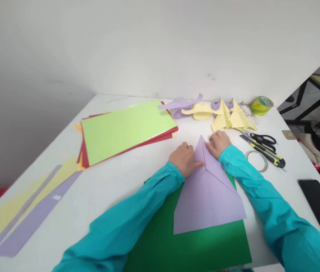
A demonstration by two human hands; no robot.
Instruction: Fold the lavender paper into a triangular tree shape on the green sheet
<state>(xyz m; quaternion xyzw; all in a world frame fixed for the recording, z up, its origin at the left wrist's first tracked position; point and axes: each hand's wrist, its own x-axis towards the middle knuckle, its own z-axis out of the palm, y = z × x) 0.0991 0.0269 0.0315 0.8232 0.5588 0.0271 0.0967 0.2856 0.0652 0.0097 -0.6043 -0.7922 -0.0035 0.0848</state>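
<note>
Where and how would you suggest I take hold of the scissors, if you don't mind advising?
I'd grip the scissors by the handle loops, reaching down from above on the right. The loops face right and the blades point left, while the black-and-yellow cutter lies close along the near side.

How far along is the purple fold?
Done: purple sheet has its top sides folded to a centre seam. In hand: left hand, thumb on that seam; right hand near the tip. Remaining: broad lower part looks flat; probably more folds, going by yellow folded pieces.
</note>
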